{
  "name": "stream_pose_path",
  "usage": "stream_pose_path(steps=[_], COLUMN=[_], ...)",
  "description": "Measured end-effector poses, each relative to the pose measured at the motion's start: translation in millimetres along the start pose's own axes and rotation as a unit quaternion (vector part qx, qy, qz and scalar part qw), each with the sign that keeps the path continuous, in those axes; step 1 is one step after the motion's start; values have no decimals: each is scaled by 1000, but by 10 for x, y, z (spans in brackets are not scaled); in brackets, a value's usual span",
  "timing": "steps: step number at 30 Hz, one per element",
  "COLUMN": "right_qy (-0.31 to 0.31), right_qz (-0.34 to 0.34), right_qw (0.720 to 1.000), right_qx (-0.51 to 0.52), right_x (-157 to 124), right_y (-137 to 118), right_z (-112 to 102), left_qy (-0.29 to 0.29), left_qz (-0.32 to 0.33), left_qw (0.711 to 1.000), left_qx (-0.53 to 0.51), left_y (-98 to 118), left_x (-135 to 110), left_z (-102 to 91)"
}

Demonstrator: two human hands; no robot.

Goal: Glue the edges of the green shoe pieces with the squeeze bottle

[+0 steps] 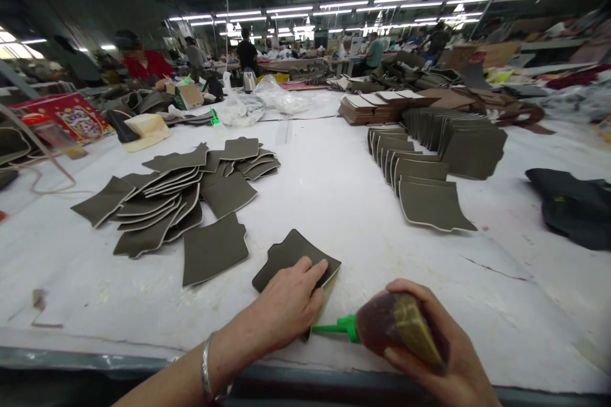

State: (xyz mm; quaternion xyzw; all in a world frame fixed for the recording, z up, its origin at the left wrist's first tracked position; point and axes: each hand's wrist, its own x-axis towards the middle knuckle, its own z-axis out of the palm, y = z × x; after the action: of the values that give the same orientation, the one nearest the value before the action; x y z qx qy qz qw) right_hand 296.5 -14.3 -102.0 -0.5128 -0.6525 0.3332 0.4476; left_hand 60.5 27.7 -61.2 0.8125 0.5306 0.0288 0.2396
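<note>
My left hand (293, 296) holds a dark olive, leather-like panel (289, 251) near the front edge of the table, fingers on its top face and thumb by its right edge. My right hand (429, 337) is wrapped round a brownish squeeze bottle (394, 324), tipped on its side. Its green nozzle (338, 327) points left, with the tip at the panel's near right edge, just below my left thumb. Another such panel (214, 251) lies flat to the left, in front of a loose heap of panels (162, 197). What lies under my left palm is hidden.
Olive panels stand fanned in an overlapping row (432, 203) at the right, with brown stacked pieces (372, 108) behind. A black item (573, 206) lies far right. Clear plastic (272, 98) and a red patterned box (67, 116) are at the back. Several people work beyond the white-covered table (315, 165).
</note>
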Motion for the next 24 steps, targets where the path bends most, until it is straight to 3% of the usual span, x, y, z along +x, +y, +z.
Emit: stream_pose_path(steps=[6, 12, 16, 21, 24], right_qy=[65, 16, 50, 6, 38], right_qz=[-61, -42, -74, -89, -71], right_qw=[992, 997, 991, 992, 992], right_qx=[-94, -60, -99, -85, -94], right_x=[176, 112, 164, 182, 213], right_y=[123, 121, 161, 214, 233], right_z=[-188, -166, -209, -244, -253], left_qy=[0, -2, -5, -8, -12], left_qz=[1, 0, 3, 0, -1], left_qw=[1000, 1000, 1000, 1000, 1000], left_qx=[-5, 3, -4, -11, -11], left_y=[-14, -10, -9, -7, -3], left_x=[24, 34, 47, 47, 46], left_z=[1, 5, -9, -18, -19])
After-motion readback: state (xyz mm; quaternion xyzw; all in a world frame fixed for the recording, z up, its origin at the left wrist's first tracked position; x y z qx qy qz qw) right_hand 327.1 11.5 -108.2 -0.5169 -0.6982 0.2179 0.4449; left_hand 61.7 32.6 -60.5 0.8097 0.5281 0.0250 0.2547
